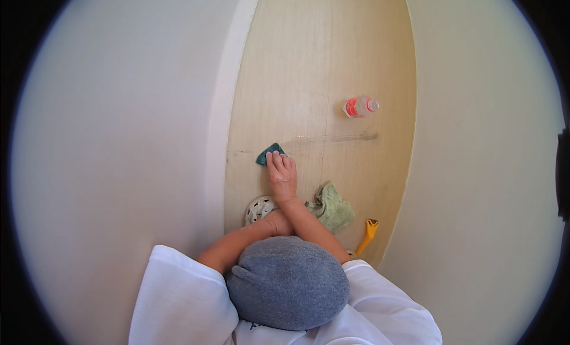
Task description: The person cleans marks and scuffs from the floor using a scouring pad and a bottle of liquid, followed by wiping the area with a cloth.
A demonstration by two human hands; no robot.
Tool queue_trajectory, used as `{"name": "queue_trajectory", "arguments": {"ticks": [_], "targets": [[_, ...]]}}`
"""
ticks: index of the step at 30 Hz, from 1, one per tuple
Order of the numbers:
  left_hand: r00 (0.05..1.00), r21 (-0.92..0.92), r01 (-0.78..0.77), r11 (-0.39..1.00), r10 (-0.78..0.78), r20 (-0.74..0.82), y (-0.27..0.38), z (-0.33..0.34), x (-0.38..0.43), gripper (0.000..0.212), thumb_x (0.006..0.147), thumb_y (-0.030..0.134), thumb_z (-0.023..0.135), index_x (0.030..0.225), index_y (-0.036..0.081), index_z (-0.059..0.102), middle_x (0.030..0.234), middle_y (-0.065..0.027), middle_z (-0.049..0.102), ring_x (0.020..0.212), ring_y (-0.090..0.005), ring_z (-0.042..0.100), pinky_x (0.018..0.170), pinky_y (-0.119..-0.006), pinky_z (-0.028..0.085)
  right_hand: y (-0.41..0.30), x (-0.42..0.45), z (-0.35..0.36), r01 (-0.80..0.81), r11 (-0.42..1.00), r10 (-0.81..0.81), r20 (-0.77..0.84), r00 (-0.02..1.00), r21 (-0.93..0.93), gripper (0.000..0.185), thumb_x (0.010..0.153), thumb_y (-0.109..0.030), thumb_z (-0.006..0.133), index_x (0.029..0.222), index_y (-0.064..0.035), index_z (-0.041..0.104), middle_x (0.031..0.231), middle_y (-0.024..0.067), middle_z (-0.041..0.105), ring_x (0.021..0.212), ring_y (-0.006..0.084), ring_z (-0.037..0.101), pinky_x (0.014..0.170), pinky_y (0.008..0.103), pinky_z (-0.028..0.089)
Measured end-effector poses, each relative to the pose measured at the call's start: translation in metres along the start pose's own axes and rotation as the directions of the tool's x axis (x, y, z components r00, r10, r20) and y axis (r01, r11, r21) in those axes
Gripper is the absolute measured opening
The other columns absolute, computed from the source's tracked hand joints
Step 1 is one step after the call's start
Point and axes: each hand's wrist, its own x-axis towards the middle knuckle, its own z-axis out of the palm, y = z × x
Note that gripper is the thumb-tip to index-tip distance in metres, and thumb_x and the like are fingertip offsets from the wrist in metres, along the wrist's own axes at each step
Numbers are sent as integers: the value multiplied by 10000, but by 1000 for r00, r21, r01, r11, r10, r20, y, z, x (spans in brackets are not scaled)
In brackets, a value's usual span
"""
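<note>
My right hand (282, 176) presses its fingers flat on a dark green scouring pad (266, 156) on the pale wood-grain floor. The pad lies at the left end of a dark scuff streak (343, 138). Under the right forearm my left hand (281, 222) is mostly hidden, so its fingers do not show. Close to the right wrist a crumpled light green cloth (334, 209) rests on the floor. A white shoe with holes (259, 209) shows beside the left wrist.
A clear plastic bottle with a red label (360, 106) stands ahead on the right. A yellow scraper (368, 236) lies near the right wall (476, 167). The left wall (120, 144) has a white skirting board (218, 122). Rounded grey cloth (289, 282) fills the near middle.
</note>
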Motion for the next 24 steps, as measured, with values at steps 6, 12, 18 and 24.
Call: {"name": "queue_trajectory", "arguments": {"ticks": [6, 12, 18, 24], "targets": [[974, 256, 49, 965, -103, 201, 0, 2, -8, 178, 733, 248, 558, 763, 72, 562, 744, -102, 596, 567, -314, 589, 530, -412, 504, 75, -17, -34, -218, 961, 236, 95, 967, -168, 324, 693, -51, 512, 1013, -10, 543, 789, 100, 512, 722, 254, 496, 630, 391, 399], [997, 91, 50, 995, -55, 51, -2, 5, -2, 177, 729, 254, 568, 765, 81, 559, 739, -98, 596, 543, -318, 575, 516, -408, 501, -8, -3, -8, -86, 994, 73, 177, 982, 62, 259, 686, -42, 510, 944, -16, 524, 798, 91, 488, 739, 246, 496, 635, 383, 397], [883, 254, 193, 948, -281, 377, 7, -4, 2, 195, 729, 253, 570, 792, 71, 605, 730, -150, 593, 728, -354, 596, 669, -426, 490, 47, -8, -27, -310, 934, 336, 144, 931, -178, 295, 680, -57, 517, 973, -32, 549, 800, 78, 478, 753, 246, 488, 650, 372, 392], [996, 58, 65, 996, -68, 50, -3, 7, 7, 203, 701, 275, 607, 731, 75, 585, 718, -90, 600, 628, -279, 604, 557, -390, 505, 4, -1, -11, -8, 997, -5, 172, 985, 76, 172, 675, -58, 532, 843, -33, 556, 807, 70, 484, 752, 235, 474, 629, 367, 377]]}}
